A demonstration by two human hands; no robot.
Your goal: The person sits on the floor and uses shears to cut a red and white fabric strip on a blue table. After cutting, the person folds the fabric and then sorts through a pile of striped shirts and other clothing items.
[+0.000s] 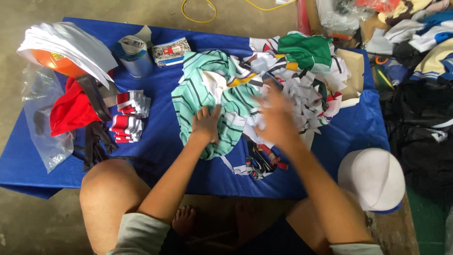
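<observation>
I see my left hand [206, 125] pressed flat, fingers spread, on the mint striped cloth [203, 89] lying up-screen of it on the blue table [160, 156], while my blurred right hand [276, 118], grip unreadable, sits nearer the scrap pile [311, 89].

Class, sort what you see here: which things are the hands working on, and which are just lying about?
In hand:
left hand flat on the striped green cloth
right hand, blurred, on the pile of scraps

Lying about:
folded red-and-white pieces
red cloth
tape roll
white cap
plastic bag
</observation>
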